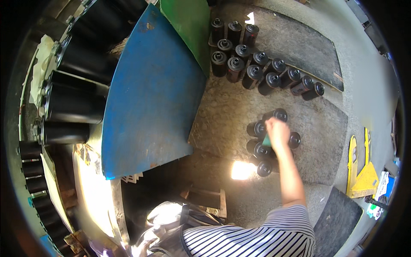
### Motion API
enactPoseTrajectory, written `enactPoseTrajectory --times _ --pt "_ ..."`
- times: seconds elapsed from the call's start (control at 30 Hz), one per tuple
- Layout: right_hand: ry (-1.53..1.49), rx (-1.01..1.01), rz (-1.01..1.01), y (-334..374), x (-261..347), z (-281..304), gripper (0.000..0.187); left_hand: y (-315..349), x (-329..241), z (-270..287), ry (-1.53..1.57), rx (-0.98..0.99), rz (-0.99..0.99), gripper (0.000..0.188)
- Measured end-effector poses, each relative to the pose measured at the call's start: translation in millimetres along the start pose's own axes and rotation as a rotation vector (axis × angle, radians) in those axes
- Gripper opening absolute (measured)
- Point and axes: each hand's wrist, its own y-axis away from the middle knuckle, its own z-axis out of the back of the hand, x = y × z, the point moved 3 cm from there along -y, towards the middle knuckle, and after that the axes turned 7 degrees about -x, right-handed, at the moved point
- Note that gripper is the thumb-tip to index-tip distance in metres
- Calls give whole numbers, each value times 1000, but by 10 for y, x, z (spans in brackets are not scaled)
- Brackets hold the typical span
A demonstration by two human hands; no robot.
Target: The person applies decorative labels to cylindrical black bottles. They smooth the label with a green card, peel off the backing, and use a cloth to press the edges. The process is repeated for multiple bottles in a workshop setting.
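My right hand (pixel 278 130) reaches down from the striped sleeve, fingers closed over a group of black cylinders on the ground. Below the fingers shows a small flat green object (pixel 266 140), apparently pinched in them; its kind is not clear. Round the hand stand a black cylinder (pixel 257 128) on its left, another cylinder (pixel 280 115) beyond it, a third cylinder (pixel 294 139) on its right, and several nearer my body. Part of this group is hidden by my hand and forearm. My left hand is not in view.
More black cylinders (pixel 235 68) with short necks stand in rows farther off. A blue panel (pixel 154 94) and a green panel (pixel 188 30) rise at left, beside a line of large black cylinders (pixel 72 98). Dark mats (pixel 295 43) cover the floor; a yellow pallet jack (pixel 364 177) stands right.
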Motion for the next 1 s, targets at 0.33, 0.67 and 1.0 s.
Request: enactPoseTrajectory --times 0.33,0.67,1.0 --pt "154 -4 173 1200 279 107 21 714 2102 3130 -213 -538 -331 30" --pt "-1272 211 804 4171 3619 3150 34 1088 1571 4112 687 -88 -191 26" --pt "-1121 936 1045 6263 6901 2459 22 1338 3158 4433 1932 164 415 87"
